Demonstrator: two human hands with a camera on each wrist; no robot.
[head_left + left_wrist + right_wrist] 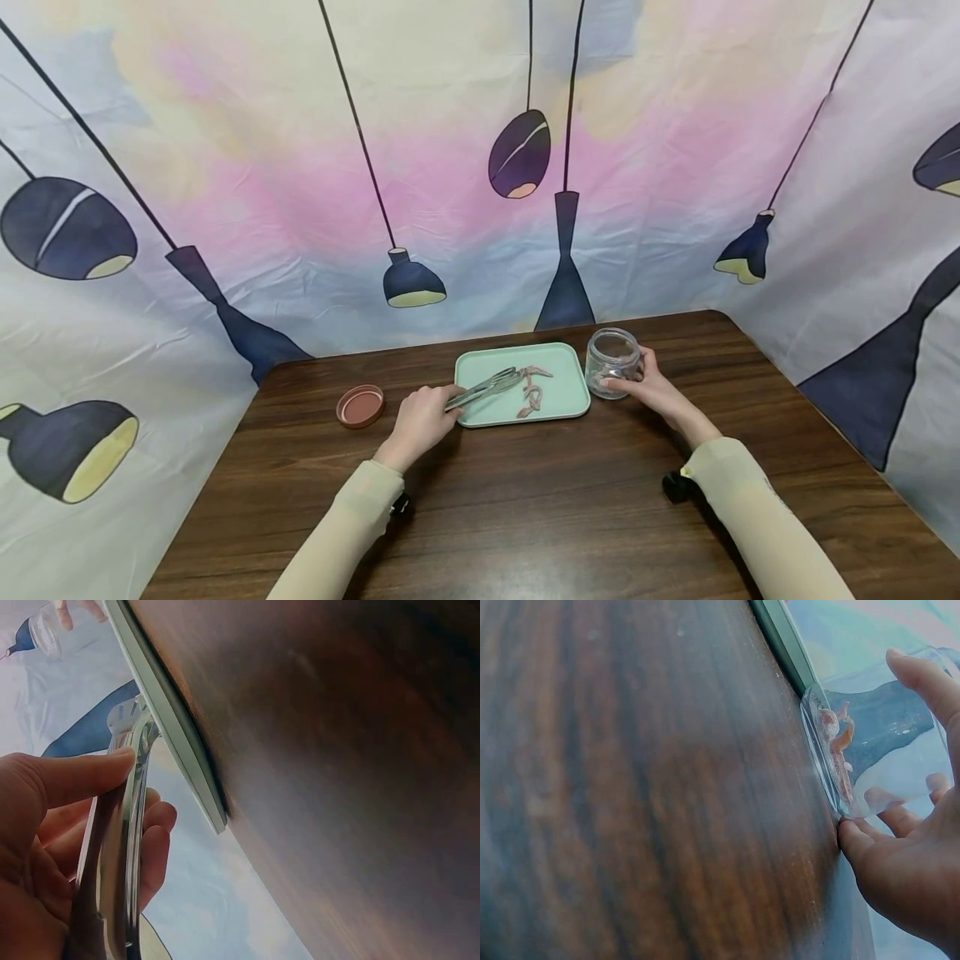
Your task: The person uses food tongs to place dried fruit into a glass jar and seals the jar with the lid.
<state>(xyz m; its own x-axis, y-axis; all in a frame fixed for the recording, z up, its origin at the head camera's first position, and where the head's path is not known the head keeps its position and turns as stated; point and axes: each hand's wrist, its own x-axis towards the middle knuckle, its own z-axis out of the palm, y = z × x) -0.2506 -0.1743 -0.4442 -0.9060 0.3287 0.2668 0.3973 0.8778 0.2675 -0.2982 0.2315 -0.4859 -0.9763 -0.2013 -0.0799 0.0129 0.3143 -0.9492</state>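
Observation:
Metal tongs (489, 388) are gripped by my left hand (422, 423), their tips over the light green tray (564, 400), right at some thin, pinkish, wrinkled strips (533, 393). The left wrist view shows the thumb on one arm of the tongs (112, 847) and fingers curled behind the other. To the right of the tray, my right hand (662, 395) holds an upright, lidless clear glass jar (611, 360) around its side. Several similar pinkish pieces (843, 742) lie at the jar's bottom in the right wrist view.
A reddish-brown round lid (360, 407) lies left of the tray on the dark wooden table (525, 517). Behind the table's far edge hangs a cloth backdrop (465, 217) printed with lamps.

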